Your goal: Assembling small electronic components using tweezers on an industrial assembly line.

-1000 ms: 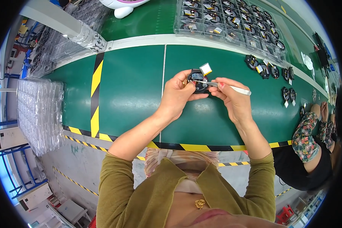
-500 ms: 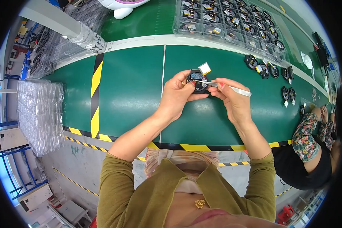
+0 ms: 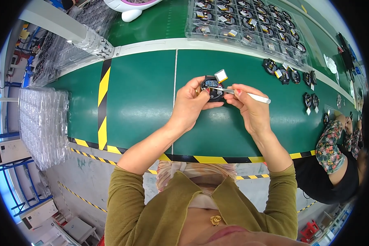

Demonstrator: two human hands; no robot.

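Barely shifted since earlier: left hand (image 3: 191,102) closed around round black part (image 3: 212,87), steadying it; right hand (image 3: 250,107) pinching tweezers (image 3: 244,94), tips probing inside.

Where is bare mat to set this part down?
Free: green mat between the yellow-black stripe and left hand, and below both hands toward the striped table edge. Crowded: clear trays behind, loose round parts to the right.

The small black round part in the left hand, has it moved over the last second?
No. The black round part sits at the same spot beside the white seam on the green bench.
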